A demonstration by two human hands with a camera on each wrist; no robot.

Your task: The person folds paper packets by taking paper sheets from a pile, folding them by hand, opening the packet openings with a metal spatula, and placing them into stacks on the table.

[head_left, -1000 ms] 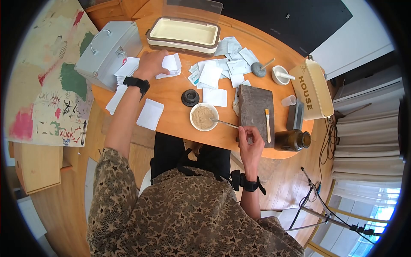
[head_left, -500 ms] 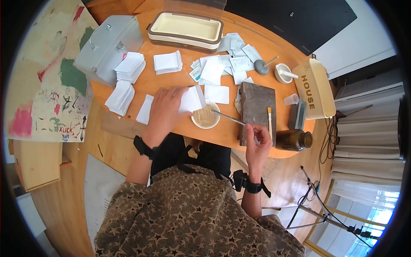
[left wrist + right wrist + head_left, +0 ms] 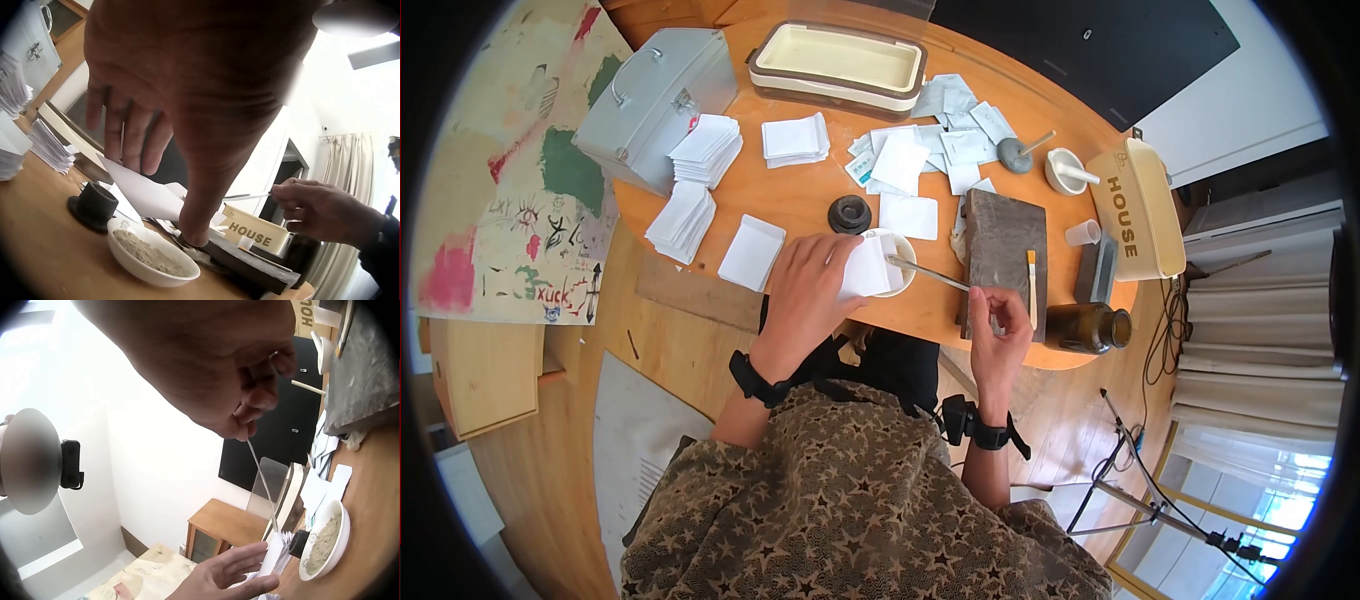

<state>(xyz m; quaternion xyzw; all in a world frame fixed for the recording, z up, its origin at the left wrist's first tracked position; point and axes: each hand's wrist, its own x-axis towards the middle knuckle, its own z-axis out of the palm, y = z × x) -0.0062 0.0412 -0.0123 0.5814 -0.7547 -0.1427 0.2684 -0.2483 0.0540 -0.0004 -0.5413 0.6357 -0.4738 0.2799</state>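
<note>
The left hand [image 3: 808,296] pinches a white paper packet [image 3: 864,268] between thumb and fingers, above the near-left part of a white bowl [image 3: 905,277]. In the left wrist view tan powder [image 3: 150,251] lies in the bowl, below the packet. To the right, the right hand [image 3: 1000,335] pinches the end of a thin metal spatula [image 3: 935,272]. The spatula's other end is at the packet's upper right edge in the head view; the right wrist view shows its tip at the packet [image 3: 270,555]. A black round stand [image 3: 850,214] is just behind the bowl.
White packets lie stacked [image 3: 796,140] at the left and back, one single packet [image 3: 752,252] nearer. A dark board [image 3: 1006,240] with a brush [image 3: 1032,285], a brown jar [image 3: 1088,329], a mortar [image 3: 1065,172] and a cream box [image 3: 1135,210] stand right.
The left hand has come from the packets at the back left to the bowl, carrying one packet. The right hand has shifted slightly right and kept hold of the spatula, whose tip has left the powder.
</note>
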